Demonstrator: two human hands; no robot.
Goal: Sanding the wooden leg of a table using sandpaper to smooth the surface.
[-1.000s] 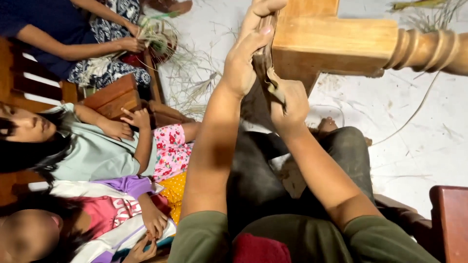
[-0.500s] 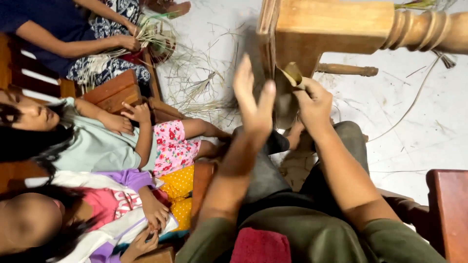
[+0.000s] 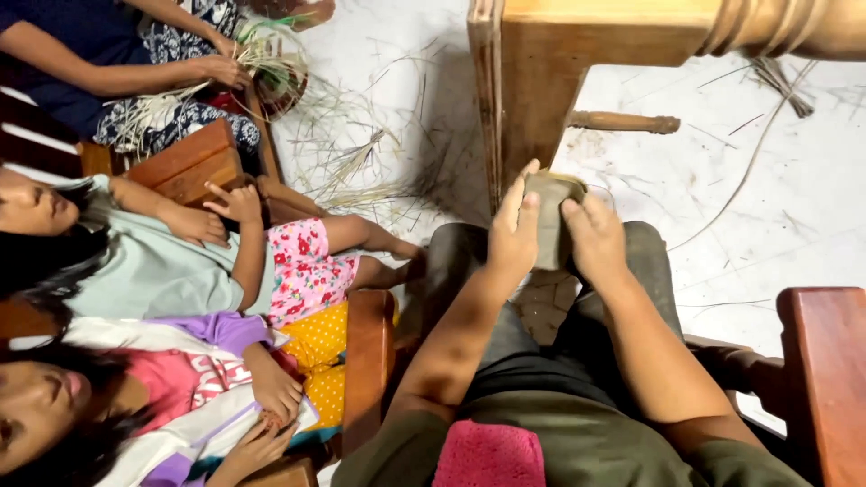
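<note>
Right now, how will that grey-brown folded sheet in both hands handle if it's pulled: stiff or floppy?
Probably pliable: the folded sheet curls over at its top between the left hand and right hand. Likely light, since fingertips alone carry it. It seems to hold its fold, so perhaps papery rather than limp.

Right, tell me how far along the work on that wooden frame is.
Done: the wooden frame shows a bare, even near face; smoothness cannot be judged. In hand: left hand and right hand both pinch a folded grey-brown sheet over the lap, just below the wood. Left: probably putting the sheet to the frame.
</note>
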